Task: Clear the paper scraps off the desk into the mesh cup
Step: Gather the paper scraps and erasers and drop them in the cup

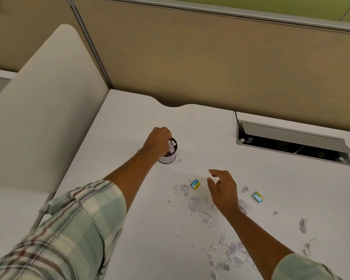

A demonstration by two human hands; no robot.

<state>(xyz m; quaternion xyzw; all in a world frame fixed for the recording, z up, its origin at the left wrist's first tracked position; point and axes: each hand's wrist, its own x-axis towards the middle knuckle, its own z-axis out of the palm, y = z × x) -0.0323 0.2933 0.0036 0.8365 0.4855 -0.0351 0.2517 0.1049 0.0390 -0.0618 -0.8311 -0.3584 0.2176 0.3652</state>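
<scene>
Many paper scraps beneath right hand

Print on 2 small boxes too blurred; nothing legible.

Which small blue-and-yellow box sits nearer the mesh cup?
The blue-and-yellow box left of the open right hand; the other box lies right of that hand, farther from the mesh cup.

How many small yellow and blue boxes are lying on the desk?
2. One box lies just left of the open right hand; the other box lies to its right. None seems hidden.
</scene>
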